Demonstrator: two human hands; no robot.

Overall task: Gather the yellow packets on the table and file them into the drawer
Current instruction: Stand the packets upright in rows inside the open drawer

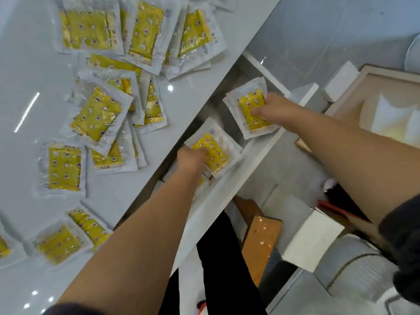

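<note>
- The left hand (193,156) reaches into the open drawer (229,185), its fingers curled over the near edge of one yellow packet (216,153) — gripping it, as far as the blur allows.
- The right hand (276,111) is farther along the drawer, fingers closed on a second yellow packet (248,110), thumb across its face.
- Both packets sit inside the drawer, apart from each other.
- More packets lie under the left hand, partly hidden.
- On the white tabletop (27,64), many yellow packets (97,114) lie scattered and overlapping — some in loose piles.
</note>
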